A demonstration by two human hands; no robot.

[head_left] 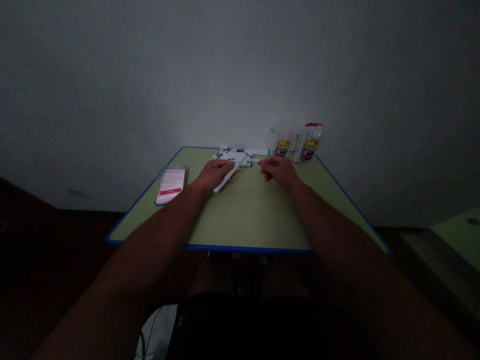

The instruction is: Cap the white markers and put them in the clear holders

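Observation:
My left hand [215, 175] is closed around a white marker [225, 182] with bluish ends, which slants from lower left to upper right. Whether more than one marker is in that grip, I cannot tell. To the right, my right hand [280, 171] pinches the end of another white marker [253, 160], its fingertips at the pile's near right side. Several white markers [257, 151] with coloured ends lie in a loose heap at the far edge, just beyond both hands and partly hidden by the left one.
A clear plastic case [282, 145] with a yellow label stands at the back right. Beside it is a second clear case [309, 146] with coloured marker ends at its top. A phone [172, 182] lies at the left. The blue-edged table [247, 220] meets a grey wall [232, 75].

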